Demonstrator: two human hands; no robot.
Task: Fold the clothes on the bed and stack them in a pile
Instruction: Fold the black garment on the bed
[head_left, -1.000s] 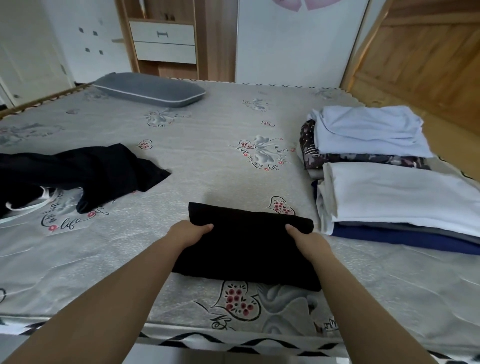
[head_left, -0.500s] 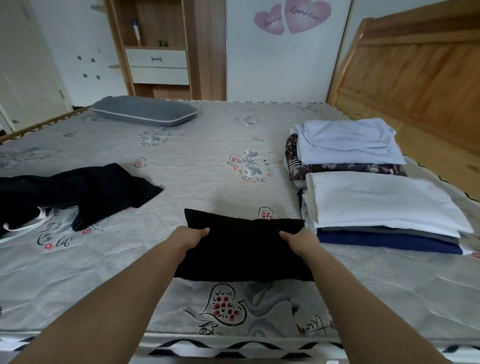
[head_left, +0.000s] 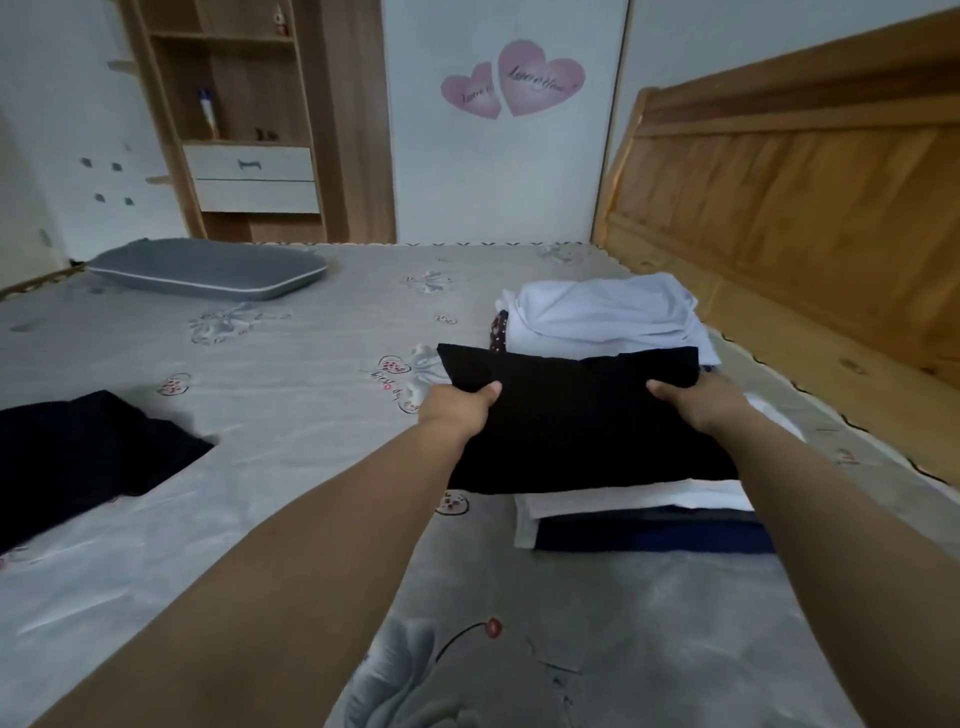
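A folded black garment (head_left: 576, 421) is held up over the near pile of folded clothes (head_left: 639, 519), whose white and navy layers show under it. My left hand (head_left: 457, 410) grips its left edge, thumb on top. My right hand (head_left: 696, 402) grips its right edge the same way. Behind it lies a second pile (head_left: 602, 317) topped by a pale blue garment. An unfolded black garment (head_left: 78, 457) lies spread on the bed at the left.
The grey printed mattress (head_left: 311, 415) fills the view. A grey pillow (head_left: 208, 267) lies at the far left. A wooden headboard (head_left: 789, 192) runs along the right side. A wooden shelf unit with drawers (head_left: 249, 176) stands against the far wall.
Both hands lifted the folded black garment off the mattress and carried it right and forward, over the near pile. The view has tilted up.
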